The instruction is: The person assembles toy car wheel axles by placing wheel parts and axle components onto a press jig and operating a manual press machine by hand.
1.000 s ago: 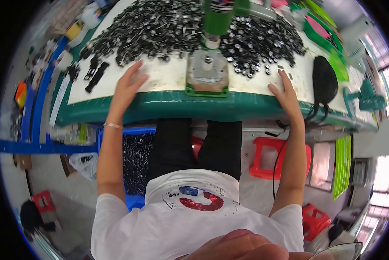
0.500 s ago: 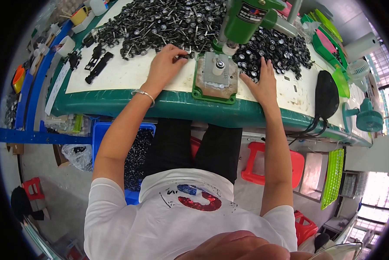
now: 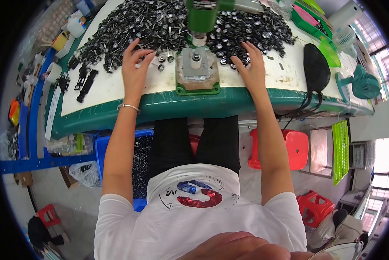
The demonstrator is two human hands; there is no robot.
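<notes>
My left hand [image 3: 135,69] hovers at the near edge of a big heap of small black wheels on metal axles [image 3: 151,26]; its thumb and fingers are apart, and I make out nothing held. Several wheels [image 3: 161,67] lie loose just right of it. My right hand [image 3: 252,71] is open over the table beside a second heap of black wheels with silvery hubs [image 3: 246,34], its thumb close to one wheel. Between my hands stands a green press [image 3: 202,17]. On its base [image 3: 207,82], a white cylindrical holder [image 3: 196,65] bears a small dark-and-silver wheel [image 3: 196,56].
Black plastic chassis parts [image 3: 87,85] lie at the left of the white tabletop. A black pouch-like thing with straps [image 3: 316,69] and a teal fan [image 3: 364,84] are at the right. Below the table are a blue bin [image 3: 102,145] of small parts and a red stool [image 3: 296,149].
My left hand has moved left, away from the press base, and its fingers have spread from a pinch near a wheel. The right hand stays open. The whole view has shifted.
</notes>
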